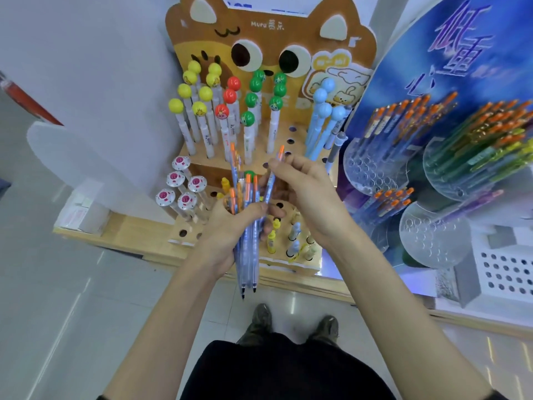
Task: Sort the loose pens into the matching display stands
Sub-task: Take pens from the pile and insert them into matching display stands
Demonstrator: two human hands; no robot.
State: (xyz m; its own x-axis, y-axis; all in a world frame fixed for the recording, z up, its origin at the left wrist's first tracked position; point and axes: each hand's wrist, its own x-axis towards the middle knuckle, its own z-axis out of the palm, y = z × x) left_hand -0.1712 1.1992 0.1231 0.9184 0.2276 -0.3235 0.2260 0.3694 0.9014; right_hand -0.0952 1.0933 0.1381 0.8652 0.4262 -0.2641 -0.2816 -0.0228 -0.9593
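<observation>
My left hand (230, 229) grips a bundle of pens (246, 255) with clear blue barrels and orange push-tops, tips pointing down toward the floor. My right hand (305, 194) pinches one such blue pen (272, 177) near its orange top, just to the right of the bundle and touching it. Both hands hover in front of the brown cat-faced cardboard stand (268, 33), which holds white pens with yellow, red, green and pale blue ball tops. To the right, clear acrylic tiered stands (372, 171) carry matching orange-topped pens.
Mushroom-capped pens (181, 186) stand at the cat stand's lower left, small figure-topped pens (294, 235) at its front. A blue backboard (461, 53) rises behind the acrylic tiers. A white perforated tray (504, 269) sits far right. White boxes (83, 209) lie left on the wooden shelf.
</observation>
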